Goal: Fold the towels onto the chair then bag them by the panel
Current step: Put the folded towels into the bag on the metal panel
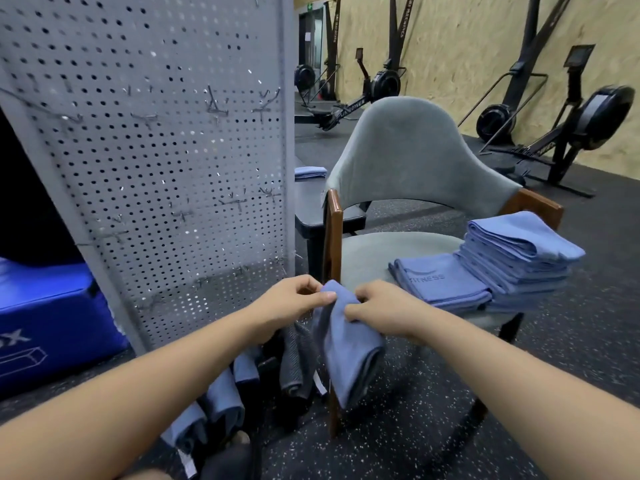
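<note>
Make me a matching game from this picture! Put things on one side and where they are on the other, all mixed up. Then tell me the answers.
Things:
1. towel stack
2. hanging towel
3. lone folded towel
4. blue pad

Places:
A. on the dark bench beyond the panel
B. pinched by the left hand and right hand
C. on the chair seat
D. left of the panel

Pairs: 1-C, 2-B, 3-A, 4-D.
</note>
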Action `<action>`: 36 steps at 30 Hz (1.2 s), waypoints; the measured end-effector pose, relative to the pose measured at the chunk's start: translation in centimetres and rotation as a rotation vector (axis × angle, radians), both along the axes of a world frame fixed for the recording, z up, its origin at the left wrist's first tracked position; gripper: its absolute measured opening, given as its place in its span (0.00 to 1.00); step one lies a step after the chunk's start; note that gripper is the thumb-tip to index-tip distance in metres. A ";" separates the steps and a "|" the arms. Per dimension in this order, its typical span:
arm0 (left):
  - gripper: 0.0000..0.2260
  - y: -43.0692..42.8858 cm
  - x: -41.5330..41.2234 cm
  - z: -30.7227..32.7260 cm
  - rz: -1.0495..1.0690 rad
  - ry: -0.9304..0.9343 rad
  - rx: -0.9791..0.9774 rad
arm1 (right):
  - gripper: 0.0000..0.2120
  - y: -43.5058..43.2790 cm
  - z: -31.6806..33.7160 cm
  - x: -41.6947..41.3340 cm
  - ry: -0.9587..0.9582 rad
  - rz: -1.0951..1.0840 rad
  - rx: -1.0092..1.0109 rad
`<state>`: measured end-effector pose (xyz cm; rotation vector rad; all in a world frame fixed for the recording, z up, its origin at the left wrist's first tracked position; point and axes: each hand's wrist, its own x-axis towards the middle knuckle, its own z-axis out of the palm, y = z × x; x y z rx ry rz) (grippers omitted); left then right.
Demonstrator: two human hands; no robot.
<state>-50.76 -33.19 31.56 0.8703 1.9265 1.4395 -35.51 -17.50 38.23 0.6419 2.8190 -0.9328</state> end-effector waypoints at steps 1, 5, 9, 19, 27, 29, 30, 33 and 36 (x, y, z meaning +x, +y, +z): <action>0.21 -0.4 -0.7 -0.4 0.025 -0.024 -0.002 | 0.15 -0.3 -0.5 -0.6 0.003 -0.007 0.019; 0.18 -1.9 -2.6 -1.2 0.025 -0.101 -0.009 | 0.11 -1.7 -2.9 -3.5 0.039 -0.005 0.076; 0.19 -2.5 -4.5 -2.9 0.108 -0.028 -0.088 | 0.11 -2.6 -5.0 -6.7 0.114 -0.086 0.080; 0.17 -1.7 -8.7 -5.6 0.151 0.117 -0.191 | 0.08 -3.8 -9.2 -11.7 0.158 -0.137 0.125; 0.03 -0.3 -11.8 -4.0 0.143 0.143 -0.115 | 0.08 -4.0 -9.8 -14.0 0.203 -0.132 0.214; 0.04 0.3 -12.2 -3.7 0.183 0.149 -0.154 | 0.07 -3.8 -9.6 -14.7 0.200 -0.133 0.199; 0.05 0.7 -12.3 -3.6 0.208 0.150 -0.176 | 0.07 -3.7 -9.5 -15.2 0.195 -0.132 0.181; 0.07 2.1 -12.4 -2.8 0.253 0.203 -0.234 | 0.11 -3.4 -9.2 -16.6 0.180 -0.138 0.142; 0.10 3.1 -12.2 -1.7 0.333 0.247 -0.255 | 0.13 -3.5 -8.6 -17.8 0.201 -0.166 0.116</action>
